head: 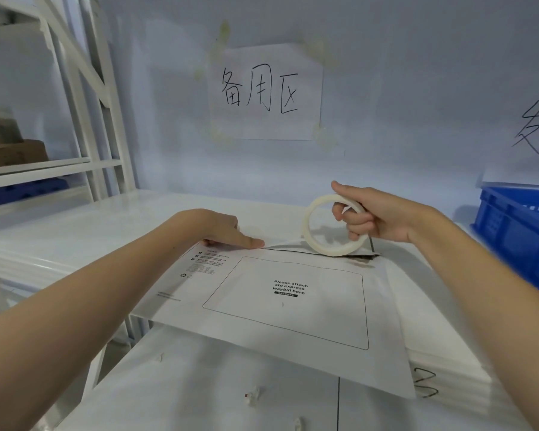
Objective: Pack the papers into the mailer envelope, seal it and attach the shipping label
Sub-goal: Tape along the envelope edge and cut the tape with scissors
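A white mailer envelope [293, 312] lies flat on the white shelf, its printed waybill box facing up and its near edge overhanging the shelf front. My left hand [227, 233] presses its straight index finger on the envelope's far edge, at the left of the flap. My right hand [374, 216] grips a white roll of tape [316, 241] standing upright over the flap's right part, where a dark gap of the flap shows. The papers and the shipping label are not visible.
A blue plastic crate [520, 231] stands at the right on the shelf [122, 222]. White shelving with cardboard boxes [13, 150] rises at the left. Handwritten paper signs [265, 91] hang on the wall behind. A lower white surface [199, 384] with scraps lies below the envelope.
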### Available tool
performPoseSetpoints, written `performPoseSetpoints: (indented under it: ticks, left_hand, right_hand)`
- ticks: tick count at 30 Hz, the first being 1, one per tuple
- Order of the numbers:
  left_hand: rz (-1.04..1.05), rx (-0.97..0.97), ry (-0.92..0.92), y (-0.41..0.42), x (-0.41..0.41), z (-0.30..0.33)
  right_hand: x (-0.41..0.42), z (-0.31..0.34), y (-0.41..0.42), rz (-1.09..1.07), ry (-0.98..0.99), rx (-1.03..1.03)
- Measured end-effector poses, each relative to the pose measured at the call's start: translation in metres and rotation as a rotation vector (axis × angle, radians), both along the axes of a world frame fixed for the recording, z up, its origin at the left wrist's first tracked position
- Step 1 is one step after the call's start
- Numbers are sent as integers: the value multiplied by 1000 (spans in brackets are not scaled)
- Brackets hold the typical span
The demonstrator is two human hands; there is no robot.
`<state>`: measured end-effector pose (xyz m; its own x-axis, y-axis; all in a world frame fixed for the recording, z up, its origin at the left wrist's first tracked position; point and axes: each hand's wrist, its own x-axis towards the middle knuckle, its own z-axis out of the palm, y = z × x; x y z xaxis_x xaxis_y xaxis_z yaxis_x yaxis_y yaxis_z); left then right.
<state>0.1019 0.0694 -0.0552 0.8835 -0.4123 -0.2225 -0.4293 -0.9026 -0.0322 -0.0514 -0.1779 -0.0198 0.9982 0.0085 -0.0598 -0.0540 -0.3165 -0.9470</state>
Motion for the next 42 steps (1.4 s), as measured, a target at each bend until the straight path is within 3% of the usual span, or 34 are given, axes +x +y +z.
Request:
performPoseSetpoints:
  ticks: [5,15,26,31,34,37,42]
  left_hand:
    - [11,6,11,-1,-3,2]
    - [87,-122,180,0,-13,12]
    - [154,-12,128,-16,-25,12]
    - [150,64,112,-22,-32,19]
    - [3,-58,95,-30,-31,19]
    - [-56,-346,290,-34,-34,16]
    - [-82,-508,418,-30,-38,11]
  right_hand:
    - [-10,5,-13,-94,22,-104]
    - [-9,4,-15,-102,68,-76]
    - [-7,3,-12,-71,45,-107]
    - [-8,-6,-26,-15,63,40]
    - [-10,-11,-34,-2,76,144]
    - [-10,-13,-35,7,75,198]
    - [-9,-12,-31,3,78,238]
